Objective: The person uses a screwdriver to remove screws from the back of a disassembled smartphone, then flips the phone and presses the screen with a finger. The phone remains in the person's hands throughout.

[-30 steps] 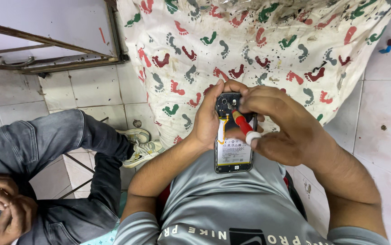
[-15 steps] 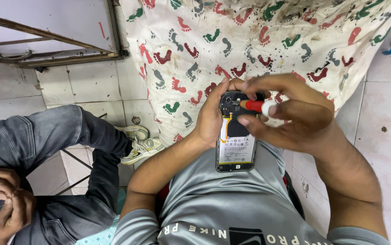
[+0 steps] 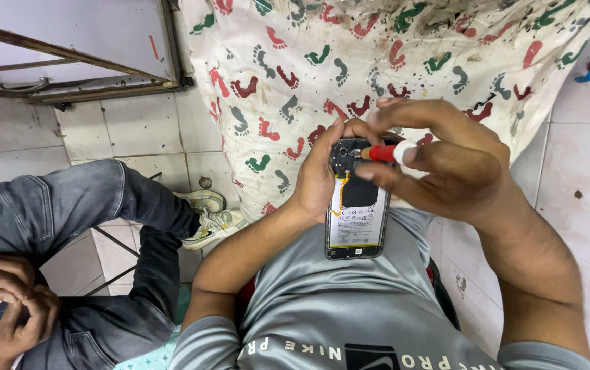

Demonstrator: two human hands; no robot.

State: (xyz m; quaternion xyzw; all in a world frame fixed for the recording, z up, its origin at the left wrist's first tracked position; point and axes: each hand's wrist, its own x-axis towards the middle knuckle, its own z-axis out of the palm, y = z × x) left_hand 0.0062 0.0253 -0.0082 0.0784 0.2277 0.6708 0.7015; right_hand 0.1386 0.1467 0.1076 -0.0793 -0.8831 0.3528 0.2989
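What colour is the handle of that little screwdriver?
The screwdriver has a red handle with a white end cap, seen in the head view, held in the right hand.

Opened phone [image 3: 356,216], back cover off, battery and yellow flex exposed, upright at centre; red-handled screwdriver [image 3: 385,152] lying across its far end.

grey short-sleeved shirt with white lettering, bare forearms and hands [image 3: 438,161]
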